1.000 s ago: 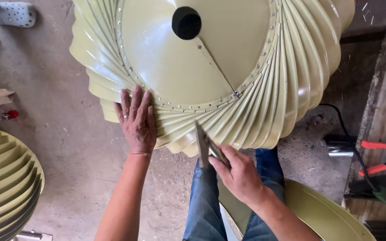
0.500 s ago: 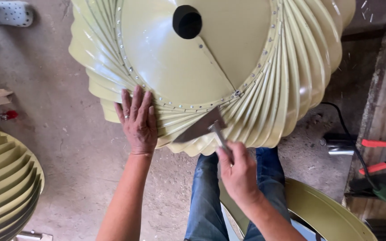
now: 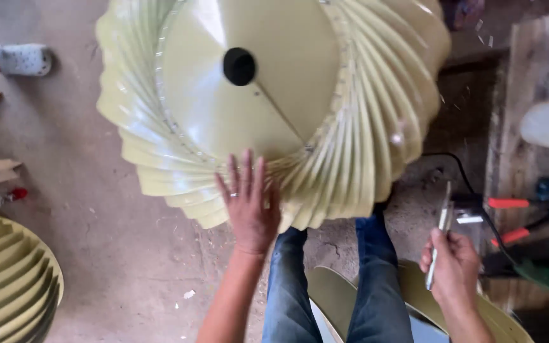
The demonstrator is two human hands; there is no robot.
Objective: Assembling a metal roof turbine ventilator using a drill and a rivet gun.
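Fingers of the left hand [image 3: 249, 206] are spread flat on the pale-green finned metal ventilator [image 3: 274, 108]; right of it, a thin metal blade [image 3: 441, 232] is gripped by the right hand [image 3: 454, 270].

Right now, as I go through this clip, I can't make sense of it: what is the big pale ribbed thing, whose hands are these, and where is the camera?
The camera sits on a person's head and looks straight down, so the two bare arms coming up from the bottom edge are that person's own, with their jeans-clad legs between them.

The large pale yellow-green object is a round vent built from many curved overlapping blades around a flat cone with a dark centre hole. The left hand lies flat on its lower blades. The right hand is off to the side, clear of the vent, gripping a thin metal tool; its exact kind is hard to tell.

It all sits on a dusty concrete floor. A second ribbed piece lies at lower left, and red-handled tools lie at right.
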